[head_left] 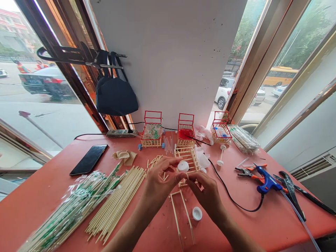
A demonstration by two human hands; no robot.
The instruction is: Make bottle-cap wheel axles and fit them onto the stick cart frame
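My left hand (164, 176) holds a white bottle cap (183, 166) between thumb and fingers above the middle of the table. Close by on the right, my right hand (203, 183) has its thumb and fingers pinched at the cap's lower edge; what they grip is too small to make out. Behind the hands lies a frame of thin wooden sticks (193, 157), partly hidden by them. Below the hands a narrow stick frame (187, 206) lies flat, with another white cap (197, 213) to its right. Two white caps joined by a stick (222, 155) stand further right.
Bare sticks (118, 203) and wrapped sticks (70, 206) lie left, near a phone (89, 160). Small stick baskets (151, 134) line the back. A blue glue gun (269, 182), its black cable (233, 203) and pliers (245, 172) lie right.
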